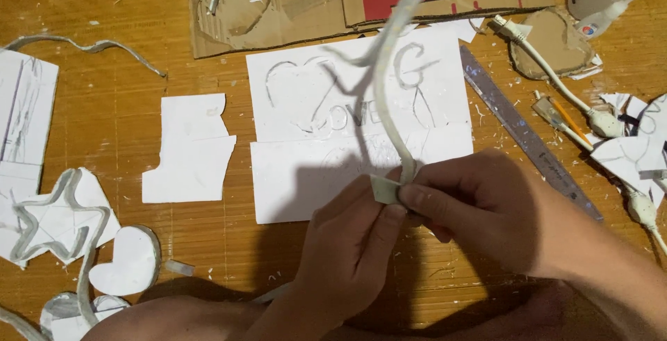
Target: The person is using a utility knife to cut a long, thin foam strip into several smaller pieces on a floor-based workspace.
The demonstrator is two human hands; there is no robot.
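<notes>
My left hand [351, 244] and my right hand [479, 205] meet at the middle of the view, both pinching the lower end of a long white flexible strip [390, 98]. The strip rises from my fingers and curves up out of the top of the view. A short folded end of it [384, 189] sticks out between my left fingertips and my right thumb. Under my hands lie two white foam sheets [306, 171], the upper one carved with a heart, letters and a stick figure.
A metal ruler [517, 129] lies slanted at the right beside a white cable [556, 80] and a pencil. Cardboard pieces [278, 7] sit at the top. At the left are white foam offcuts [191, 150], a star outline [48, 223] and a heart cutout [128, 261].
</notes>
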